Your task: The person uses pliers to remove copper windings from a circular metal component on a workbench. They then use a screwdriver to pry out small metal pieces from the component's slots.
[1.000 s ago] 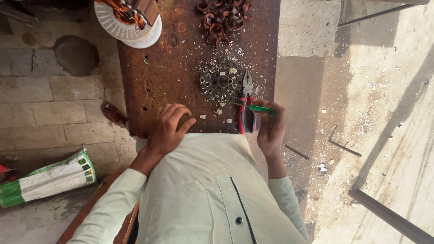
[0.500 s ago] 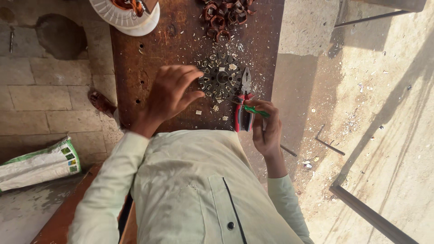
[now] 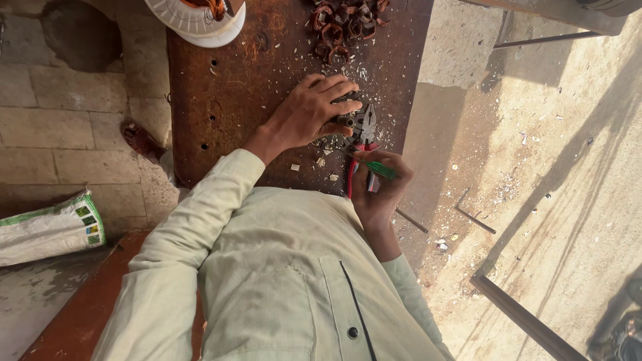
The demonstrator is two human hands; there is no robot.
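My left hand [image 3: 313, 110] lies over a round metal part [image 3: 345, 124] on a rusty brown workbench [image 3: 247, 73], fingers curled over it so most of it is hidden. My right hand [image 3: 378, 189] grips a green-handled tool [image 3: 374, 168] together with red-handled pliers [image 3: 364, 134], whose jaws point at the metal part. Pale chips and shavings lie scattered around both hands.
A pile of copper coil pieces [image 3: 345, 20] sits at the bench's far edge, and a white bowl [image 3: 195, 19] holding copper wire stands at the far left. A printed sack [image 3: 48, 228] lies on the floor left. Metal rods [image 3: 476, 215] rest on sandy ground right.
My left hand has reached forward from near my body onto the metal part. My right hand with the pliers stayed beside it.
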